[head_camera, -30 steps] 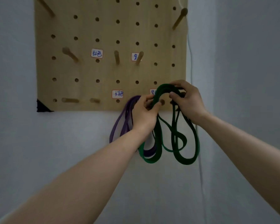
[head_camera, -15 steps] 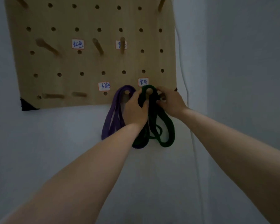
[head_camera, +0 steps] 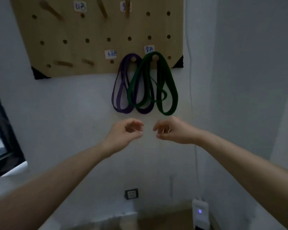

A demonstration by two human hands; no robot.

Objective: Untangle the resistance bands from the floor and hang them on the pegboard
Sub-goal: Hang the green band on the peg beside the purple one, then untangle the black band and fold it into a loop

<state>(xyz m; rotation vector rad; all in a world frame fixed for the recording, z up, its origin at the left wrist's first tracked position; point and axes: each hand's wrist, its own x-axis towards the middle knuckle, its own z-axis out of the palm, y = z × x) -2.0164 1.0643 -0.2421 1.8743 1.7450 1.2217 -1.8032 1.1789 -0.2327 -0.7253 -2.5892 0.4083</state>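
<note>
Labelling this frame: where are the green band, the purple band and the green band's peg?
green resistance band (head_camera: 166,112): head view, loop bottom.
purple resistance band (head_camera: 123,111): head view, loop bottom.
green band's peg (head_camera: 155,57): head view, round tip.

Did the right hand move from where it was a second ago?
Yes. The right hand left the peg holding the green band on the pegboard and dropped below the loops.

The pegboard (head_camera: 73,52) carries 4 small white labels, each handwritten in blue Chinese characters. The top left label (head_camera: 80,6) and the top right label (head_camera: 125,6), which is partly behind a peg, are too blurred to read. The lower left label (head_camera: 110,54) and lower right label (head_camera: 149,49) each show 2 characters. The second looks like 色, and the first is unclear.
</note>
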